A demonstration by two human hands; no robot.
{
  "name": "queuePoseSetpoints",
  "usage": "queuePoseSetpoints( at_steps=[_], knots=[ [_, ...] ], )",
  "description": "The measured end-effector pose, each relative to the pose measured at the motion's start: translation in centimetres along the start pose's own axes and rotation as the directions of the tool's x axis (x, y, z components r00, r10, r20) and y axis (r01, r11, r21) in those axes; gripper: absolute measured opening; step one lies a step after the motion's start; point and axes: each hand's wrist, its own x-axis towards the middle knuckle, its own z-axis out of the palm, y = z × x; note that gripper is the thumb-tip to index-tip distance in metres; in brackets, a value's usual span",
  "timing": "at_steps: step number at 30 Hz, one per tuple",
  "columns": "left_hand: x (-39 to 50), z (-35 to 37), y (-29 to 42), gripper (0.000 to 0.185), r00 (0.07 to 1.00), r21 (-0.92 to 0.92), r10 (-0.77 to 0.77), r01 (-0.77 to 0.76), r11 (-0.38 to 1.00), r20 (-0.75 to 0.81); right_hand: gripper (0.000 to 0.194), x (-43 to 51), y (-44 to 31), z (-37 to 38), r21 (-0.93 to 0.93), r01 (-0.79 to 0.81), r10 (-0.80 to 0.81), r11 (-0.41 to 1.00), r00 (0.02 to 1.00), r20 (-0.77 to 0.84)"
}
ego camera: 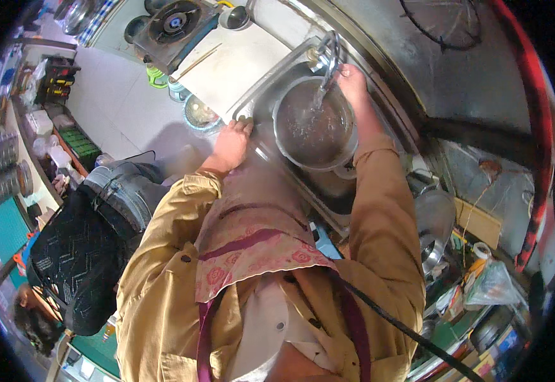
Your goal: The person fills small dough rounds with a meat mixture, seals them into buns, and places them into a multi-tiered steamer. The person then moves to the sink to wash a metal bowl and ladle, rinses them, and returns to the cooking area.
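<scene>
Water runs from a curved metal faucet (332, 52) into a round metal pot (280, 143) in the stainless steel sink (339, 203). The pot holds water, and its surface is stirred by the stream. My right hand (354, 86) is at the faucet spout above the pot's far right rim, its fingers bent against the spout and partly hidden. At the sink's near left corner lies my left hand (234, 141), fingers bent over the edge; I cannot tell whether they hold anything. A white board (244, 57) adjoins the sink, with a pair of chopsticks (200, 61) on it.
A portable gas stove (177, 24) and a small bowl (235, 18) stand beyond the board. Below the board are a blue basket (201, 112) and a green container (156, 76). Another person (77, 258) is close at left. Plastic bags (492, 286) and cookware crowd the right.
</scene>
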Motion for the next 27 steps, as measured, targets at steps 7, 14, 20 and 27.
queuePoseSetpoints(
  at_steps=[7, 14, 20, 27],
  knots=[
    [-0.9, -0.3, 0.4, 0.050, 0.996, -0.010, -0.010, 0.009, 1.000, -0.092, 0.073, 3.9, -5.1, 1.8, -0.256, 0.070, 0.009, 0.964, 0.955, 0.295],
    [0.0, 0.0, 0.2, 0.051, 0.995, -0.156, 0.032, -0.047, 0.987, -0.095, 0.059, 2.6, -0.8, -0.4, -0.412, 0.021, -0.020, 0.911, 1.000, 0.008],
    [0.5, 0.8, -0.5, 0.051, 0.991, -0.093, 0.070, -0.081, 0.992, -0.116, 0.048, -5.7, 8.4, -7.6, -0.304, -0.404, 0.253, 0.863, 0.865, -0.433],
    [1.8, 0.3, -0.1, 0.053, 0.996, -0.055, 0.071, -0.068, 0.996, 0.056, 0.029, -17.1, 23.2, -7.3, 0.416, -0.654, 0.775, 0.632, 0.535, -0.337]
  ],
)
